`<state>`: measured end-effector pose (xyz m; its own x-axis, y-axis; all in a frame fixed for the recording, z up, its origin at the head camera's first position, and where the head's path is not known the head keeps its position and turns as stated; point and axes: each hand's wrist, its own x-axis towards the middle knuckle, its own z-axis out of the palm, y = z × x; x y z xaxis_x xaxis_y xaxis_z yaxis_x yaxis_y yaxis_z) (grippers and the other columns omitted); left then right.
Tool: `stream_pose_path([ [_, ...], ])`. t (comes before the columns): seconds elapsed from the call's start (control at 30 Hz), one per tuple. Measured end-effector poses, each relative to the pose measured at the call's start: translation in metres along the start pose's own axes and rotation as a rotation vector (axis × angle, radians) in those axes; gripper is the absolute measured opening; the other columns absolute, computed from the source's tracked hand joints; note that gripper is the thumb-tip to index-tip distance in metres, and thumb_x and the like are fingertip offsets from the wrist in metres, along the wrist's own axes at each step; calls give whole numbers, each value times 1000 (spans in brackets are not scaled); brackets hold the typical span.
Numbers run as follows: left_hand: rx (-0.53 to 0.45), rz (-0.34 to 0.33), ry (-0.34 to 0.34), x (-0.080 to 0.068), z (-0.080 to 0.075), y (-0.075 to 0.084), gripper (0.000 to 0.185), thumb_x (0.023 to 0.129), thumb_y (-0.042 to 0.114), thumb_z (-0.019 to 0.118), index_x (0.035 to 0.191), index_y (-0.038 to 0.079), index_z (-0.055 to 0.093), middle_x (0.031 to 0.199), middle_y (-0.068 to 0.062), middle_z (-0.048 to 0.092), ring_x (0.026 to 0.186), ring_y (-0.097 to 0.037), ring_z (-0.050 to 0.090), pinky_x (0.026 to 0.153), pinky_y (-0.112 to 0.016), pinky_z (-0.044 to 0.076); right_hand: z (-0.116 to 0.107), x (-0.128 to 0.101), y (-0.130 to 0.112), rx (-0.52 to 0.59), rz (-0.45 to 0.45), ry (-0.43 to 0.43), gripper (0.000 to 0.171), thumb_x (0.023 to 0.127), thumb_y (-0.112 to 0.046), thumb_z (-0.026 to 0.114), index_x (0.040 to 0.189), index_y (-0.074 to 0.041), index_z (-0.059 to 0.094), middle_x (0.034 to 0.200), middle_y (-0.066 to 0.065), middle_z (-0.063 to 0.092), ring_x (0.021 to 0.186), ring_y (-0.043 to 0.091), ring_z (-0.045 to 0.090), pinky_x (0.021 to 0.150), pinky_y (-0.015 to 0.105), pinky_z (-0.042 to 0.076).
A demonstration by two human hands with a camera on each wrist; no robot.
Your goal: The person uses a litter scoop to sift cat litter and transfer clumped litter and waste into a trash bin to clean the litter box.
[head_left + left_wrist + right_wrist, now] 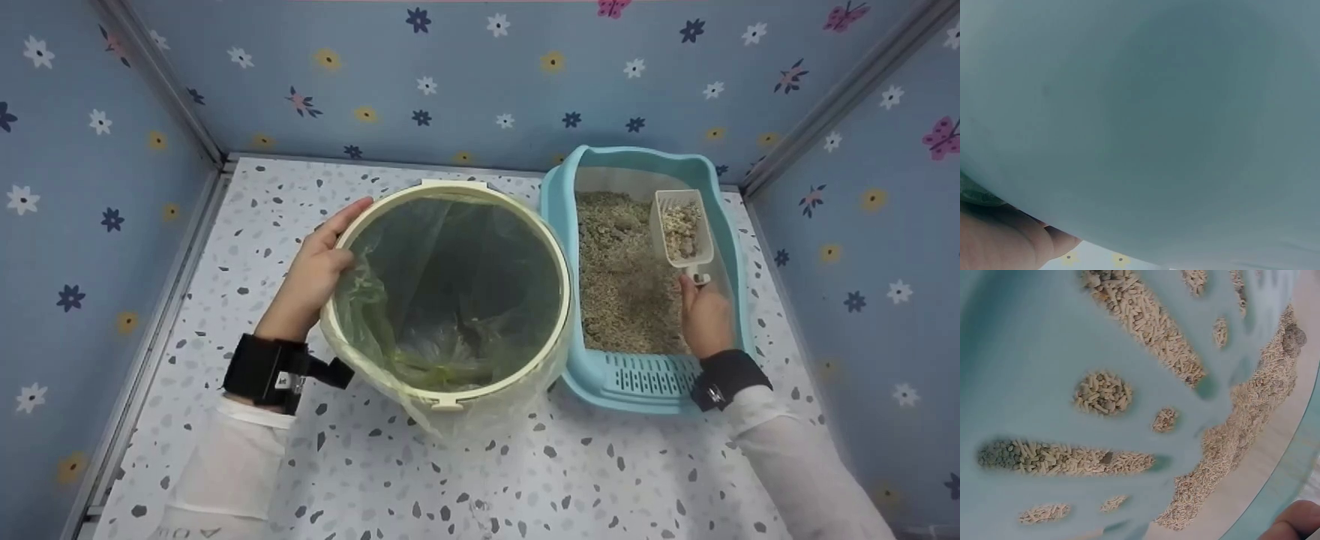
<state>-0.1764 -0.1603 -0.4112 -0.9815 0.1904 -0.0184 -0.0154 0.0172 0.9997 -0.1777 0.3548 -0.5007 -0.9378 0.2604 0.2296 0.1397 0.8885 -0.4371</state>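
Note:
In the head view, my left hand [311, 274] grips the rim of a round, cream-rimmed trash bin [459, 394] on its left side, thumb over the edge. A thin, greenish plastic liner bag [367, 315] lines the bin and hangs over its rim. My right hand [709, 319] holds a white litter scoop [660, 229] by its handle. Clumps and pale pellets [682, 229] lie in the scoop, which is over the blue litter box [735, 247] at its right side. Brownish litter [611, 277] covers the box's floor. In the left wrist view, the left fingers [1010, 242] show at a pale, close surface.
The bin stands directly left of the litter box on a speckled white surface [525, 480]. A slotted grate [652, 375] forms the box's near end, with pellets visible through its slots [1151, 332] in the right wrist view. Flowered blue panels [465, 75] rise behind and on both sides.

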Motion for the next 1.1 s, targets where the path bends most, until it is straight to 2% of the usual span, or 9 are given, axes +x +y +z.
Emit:
stream_pose_path([
  [0.17,3,0,-14,0,-1,0,78,77,-14,32,149,16,30,153,-5,29,135,-24,35,99,-35,39,-3,3,-1,10,-16,-21,45,102,-33,35,84,6,48,64,9,40,56,34,44,55,45,34],
  [0.33,-11,-5,-18,0,0,1,77,78,-14,31,149,16,30,153,-4,29,135,-23,35,102,-39,37,-10,5,0,2,1,-102,51,102,-37,30,92,9,49,68,9,41,57,29,43,54,40,33],
  [0.47,-21,-6,-17,0,1,1,77,78,-14,31,149,15,31,153,-4,29,136,-22,34,103,-40,36,-17,5,1,-65,-6,-110,53,101,-42,31,89,7,47,66,12,44,57,34,49,53,47,38],
  [0.67,-4,-3,-21,0,0,1,77,78,-14,32,149,16,31,153,-5,28,136,-24,34,103,-39,37,-22,5,6,-173,-64,-30,48,100,-39,40,88,7,46,60,23,51,53,44,54,49,55,40],
  [0.93,-11,-18,-15,-1,0,2,76,79,-13,33,149,17,31,153,-4,30,135,-23,36,102,-38,39,-21,6,12,-263,-181,103,42,96,-34,51,83,5,46,54,23,52,40,38,48,39,51,36],
  [1.1,-25,-23,-18,-1,0,2,77,78,-14,32,149,16,30,153,-3,29,136,-21,34,101,-37,38,-20,7,15,-265,-231,141,40,95,-31,54,81,5,45,52,23,50,39,38,47,37,51,36],
])
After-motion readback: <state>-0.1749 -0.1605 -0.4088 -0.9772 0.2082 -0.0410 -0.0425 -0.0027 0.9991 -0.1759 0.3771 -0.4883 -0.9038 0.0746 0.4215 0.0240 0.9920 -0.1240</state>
